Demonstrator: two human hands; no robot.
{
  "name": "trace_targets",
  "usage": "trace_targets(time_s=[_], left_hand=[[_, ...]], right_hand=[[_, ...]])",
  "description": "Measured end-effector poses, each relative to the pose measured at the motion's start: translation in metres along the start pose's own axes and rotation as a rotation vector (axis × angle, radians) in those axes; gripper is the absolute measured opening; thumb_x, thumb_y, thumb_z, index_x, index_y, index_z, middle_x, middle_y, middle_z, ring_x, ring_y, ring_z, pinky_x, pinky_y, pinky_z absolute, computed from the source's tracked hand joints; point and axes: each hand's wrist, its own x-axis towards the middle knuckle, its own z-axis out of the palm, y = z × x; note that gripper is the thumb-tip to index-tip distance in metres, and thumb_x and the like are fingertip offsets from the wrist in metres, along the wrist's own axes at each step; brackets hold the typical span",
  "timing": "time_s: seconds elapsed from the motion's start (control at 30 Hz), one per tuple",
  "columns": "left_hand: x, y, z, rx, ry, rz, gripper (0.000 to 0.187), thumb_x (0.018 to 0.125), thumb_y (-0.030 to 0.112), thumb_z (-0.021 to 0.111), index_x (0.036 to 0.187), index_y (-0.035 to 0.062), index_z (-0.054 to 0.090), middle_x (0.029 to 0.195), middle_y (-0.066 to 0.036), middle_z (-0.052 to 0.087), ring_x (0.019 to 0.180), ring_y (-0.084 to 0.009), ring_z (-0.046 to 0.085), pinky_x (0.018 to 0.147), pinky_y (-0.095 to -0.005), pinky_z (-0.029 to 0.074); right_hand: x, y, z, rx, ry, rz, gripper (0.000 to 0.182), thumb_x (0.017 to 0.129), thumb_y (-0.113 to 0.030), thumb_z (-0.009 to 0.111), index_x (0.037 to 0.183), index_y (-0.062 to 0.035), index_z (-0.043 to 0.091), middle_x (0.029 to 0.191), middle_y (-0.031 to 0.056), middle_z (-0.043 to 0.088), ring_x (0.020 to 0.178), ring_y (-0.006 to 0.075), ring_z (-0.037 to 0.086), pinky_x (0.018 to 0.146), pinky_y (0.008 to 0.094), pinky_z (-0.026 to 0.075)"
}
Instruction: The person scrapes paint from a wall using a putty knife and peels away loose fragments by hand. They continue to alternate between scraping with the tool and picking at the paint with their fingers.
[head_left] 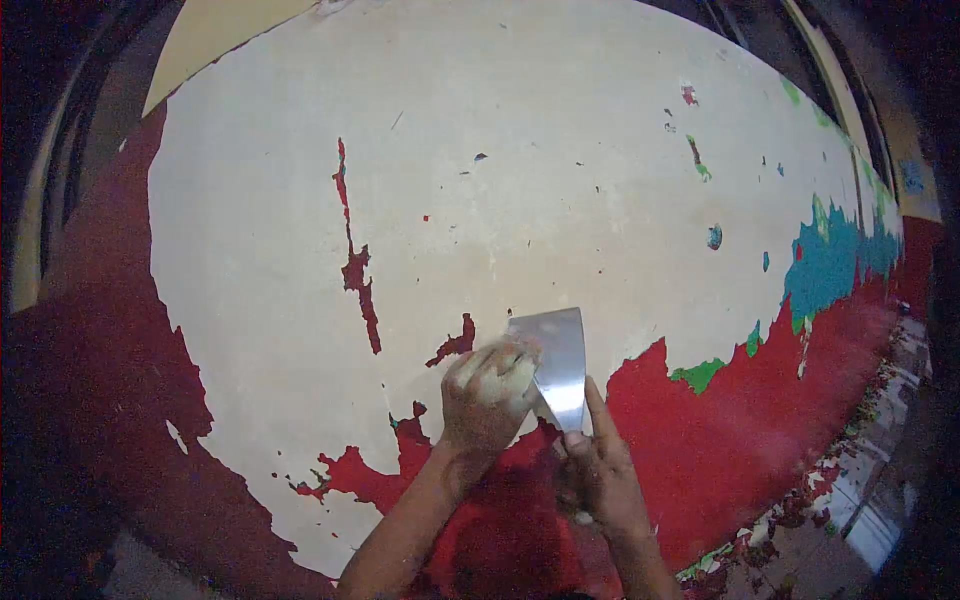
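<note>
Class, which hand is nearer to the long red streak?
Left. The left hand is below the streak and to its right; the right hand, holding the scraper, is lower and farther right.

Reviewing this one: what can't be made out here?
All in the head view:
- Handle of the scraper: mostly hidden by the right hand.
- Left hand: blurred; its own back hides whatever its fingers may hold.
- Forearms: cut off by the bottom edge.
- Flakes, lower right: too small to tell apart.
</note>
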Motion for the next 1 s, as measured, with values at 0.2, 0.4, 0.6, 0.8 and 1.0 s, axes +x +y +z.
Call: trace_targets(time_s=[0.2,0.4,0.6,0.8,1.0], left_hand=[[-0.001,-0.001,0.002,0.009,0.028,0.027,0.023,0.067,0.015,0.064,0.089,0.0077,0.065,0.091,-0.005,0.065,0.086,-0.0217,0.064,0.068,-0.035,0.051],[0.009,0.001,-0.001,0.031,0.007,-0.028,0.022,0.066,0.014,0.065,0.087,0.0082,0.065,0.092,-0.007,0.066,0.084,-0.0225,0.065,0.069,-0.0352,0.051],[0.005,-0.008,0.005,0.003,0.077,-0.026,0.022,0.073,0.015,0.063,0.093,0.0052,0.064,0.088,-0.009,0.063,0.085,-0.0271,0.063,0.073,-0.0399,0.05],[0.0,-0.003,0.001,0.195,-0.329,-0.043,0.08,0.079,0.045,0.056,0.135,-0.0058,0.028,0.146,-0.024,0.016,0.137,-0.0348,0.015,0.107,-0.057,0.013],[-0.066,0.03,0.018,-0.202,-0.502,0.496,0.042,0.083,0.028,0.05,0.112,-0.0022,0.055,0.131,-0.023,0.044,0.115,-0.0316,0.049,0.096,-0.0528,0.039]], right_hand=[[0.004,0.006,-0.003,-0.018,-0.029,-0.047,0.069,0.093,-0.03,0.049,0.146,-0.0155,0.009,0.074,0.0005,0.045,0.044,0.0072,0.035,0.037,0.0223,0.029],[0.012,0.006,0.0,0.009,-0.011,-0.064,0.07,0.092,-0.028,0.051,0.146,-0.0145,0.01,0.073,0.0009,0.047,0.046,0.0074,0.037,0.039,0.0215,0.031],[0.019,0.017,0.002,-0.006,0.117,-0.142,0.064,0.093,-0.022,0.046,0.146,-0.0181,0.01,0.073,0.0032,0.048,0.047,0.0089,0.043,0.038,0.0225,0.036],[0.007,0.016,-0.036,0.343,0.343,-0.331,0.067,0.09,-0.013,0.048,0.145,-0.0174,0.01,0.079,0.007,0.051,0.05,0.0109,0.048,0.041,0.0223,0.042],[-0.05,0.057,-0.079,-0.026,0.418,-0.133,0.07,0.087,-0.012,0.052,0.144,-0.0153,0.011,0.079,0.0074,0.054,0.049,0.011,0.05,0.039,0.0224,0.041]])
